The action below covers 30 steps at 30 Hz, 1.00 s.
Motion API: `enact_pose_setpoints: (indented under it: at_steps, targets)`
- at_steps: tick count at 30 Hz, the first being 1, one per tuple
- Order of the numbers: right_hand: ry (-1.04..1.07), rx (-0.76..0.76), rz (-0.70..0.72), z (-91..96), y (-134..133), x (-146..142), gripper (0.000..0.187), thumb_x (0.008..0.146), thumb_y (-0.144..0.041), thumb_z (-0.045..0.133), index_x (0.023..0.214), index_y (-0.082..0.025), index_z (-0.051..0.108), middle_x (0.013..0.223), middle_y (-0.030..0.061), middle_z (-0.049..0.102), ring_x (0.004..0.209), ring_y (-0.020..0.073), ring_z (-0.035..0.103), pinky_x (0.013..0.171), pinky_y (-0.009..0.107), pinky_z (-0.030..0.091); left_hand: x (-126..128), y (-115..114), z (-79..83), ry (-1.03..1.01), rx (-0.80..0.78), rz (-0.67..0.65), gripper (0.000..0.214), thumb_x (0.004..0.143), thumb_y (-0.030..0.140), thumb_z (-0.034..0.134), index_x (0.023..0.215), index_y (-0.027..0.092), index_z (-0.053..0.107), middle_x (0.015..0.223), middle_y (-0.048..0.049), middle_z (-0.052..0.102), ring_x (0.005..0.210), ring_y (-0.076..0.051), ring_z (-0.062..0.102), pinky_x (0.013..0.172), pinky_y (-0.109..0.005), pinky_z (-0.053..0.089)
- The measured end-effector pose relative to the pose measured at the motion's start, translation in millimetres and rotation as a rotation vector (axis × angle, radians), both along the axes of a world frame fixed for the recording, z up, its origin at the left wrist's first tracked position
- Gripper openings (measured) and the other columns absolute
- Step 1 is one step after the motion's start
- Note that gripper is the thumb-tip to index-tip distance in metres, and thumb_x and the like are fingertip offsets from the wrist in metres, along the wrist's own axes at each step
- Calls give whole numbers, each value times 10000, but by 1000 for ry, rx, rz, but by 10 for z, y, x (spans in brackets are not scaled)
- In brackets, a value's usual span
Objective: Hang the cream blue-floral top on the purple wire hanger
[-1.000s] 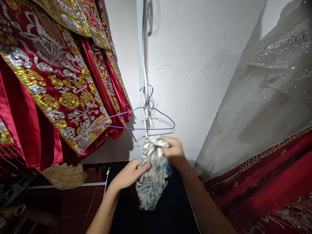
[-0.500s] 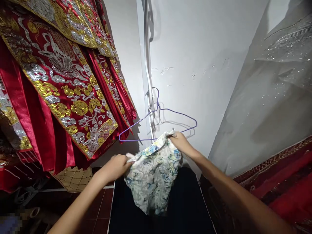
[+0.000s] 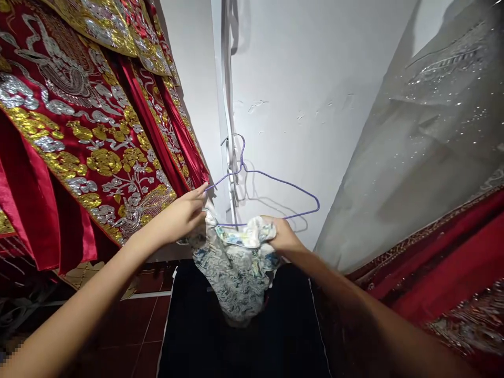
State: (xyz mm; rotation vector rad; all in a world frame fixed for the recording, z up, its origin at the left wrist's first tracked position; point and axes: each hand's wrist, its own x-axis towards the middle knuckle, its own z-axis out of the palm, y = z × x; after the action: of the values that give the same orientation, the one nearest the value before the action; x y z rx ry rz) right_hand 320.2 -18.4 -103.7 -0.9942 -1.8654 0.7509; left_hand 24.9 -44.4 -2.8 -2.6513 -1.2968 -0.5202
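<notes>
A pale floral garment [image 3: 236, 278] with blue and yellow flowers hangs bunched between my hands, in front of the dark cloth on my lap. My left hand [image 3: 183, 212] is closed on the garment's left top edge, its fingertips against the left arm of a purple wire hanger [image 3: 291, 184]. That end of the hanger is hidden behind my hand and the fabric. My right hand [image 3: 284, 234] grips the gathered right top edge, just below the hanger's lower bar. By its hook, the hanger hangs from a white upright rail [image 3: 226, 94] on the wall.
Red robes with gold and silver embroidery [image 3: 106, 157] hang close on the left. A sheer sparkly garment [image 3: 413, 136] hangs on the right, above red fabric [image 3: 444, 268]. Dark red floor tiles [image 3: 122, 320] show low on the left.
My left hand has risen to the hanger's left arm, taking the garment's left edge up with it. The right top edge is now bunched up in my right hand.
</notes>
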Motion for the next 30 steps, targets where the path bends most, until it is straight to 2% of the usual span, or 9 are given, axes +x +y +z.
enact_pose_setpoints:
  at_steps: [3,5,8,10,13,15,17,23,30]
  targets:
    - [33,-3,19,-1,-196,-106,136,692,-201,606,820,-178,644,720,-3,623,727,182,578,618,243,404,10,216,-112,-167,50,-48,428,842,74,406,1237,139,557,1478,-159,483,1346,-262,485,1094,-452,436]
    - [86,25,-40,27,-293,-61,382,685,-189,617,1063,-204,663,727,-15,615,702,178,576,617,248,415,-36,340,-194,-271,68,-44,663,787,10,394,1437,141,386,1398,-154,553,1282,-239,542,1062,-432,462]
    - [188,203,-298,121,-337,196,787,662,-178,627,1429,-237,459,690,-33,570,630,174,550,586,259,416,-105,434,-230,-257,76,-72,664,784,12,407,1433,151,426,1322,-133,608,1187,-231,601,1032,-403,479]
    - [153,328,-487,231,-289,438,878,668,-173,620,1505,-235,365,703,-25,575,647,185,559,607,270,426,-115,430,-202,-214,80,-86,533,838,62,414,1356,138,513,1238,-130,649,1100,-230,637,992,-387,498]
    - [-29,349,-615,436,-147,743,698,694,-172,603,1388,-215,544,744,9,630,700,205,592,631,283,429,-86,361,-143,-173,70,-89,457,905,121,390,1342,130,527,1187,-137,654,1062,-234,638,960,-374,506]
    - [-132,254,-555,542,-63,842,385,712,-189,595,1077,-180,718,729,31,656,697,212,600,602,282,416,-73,298,-126,-156,82,-71,456,917,124,368,1344,137,527,1194,-142,630,1078,-239,621,953,-370,502]
    - [-154,197,-511,582,-19,860,180,706,-205,612,851,-169,711,690,36,660,659,204,590,567,276,396,-84,236,-132,-152,112,-34,451,921,127,362,1338,144,534,1209,-145,600,1089,-242,605,943,-366,500]
    - [-9,283,-547,463,-51,849,805,640,-169,681,1404,-160,428,695,-1,661,637,197,605,603,276,430,-125,93,-157,-158,150,47,449,924,134,371,1338,187,538,1199,-113,578,1067,-228,606,885,-319,503]
    - [5,255,-478,480,-107,876,350,609,-202,722,953,-165,672,658,7,623,611,177,573,570,281,412,-205,66,-83,-200,182,130,379,965,221,373,1286,211,575,1264,-102,594,1084,-251,610,917,-353,482]
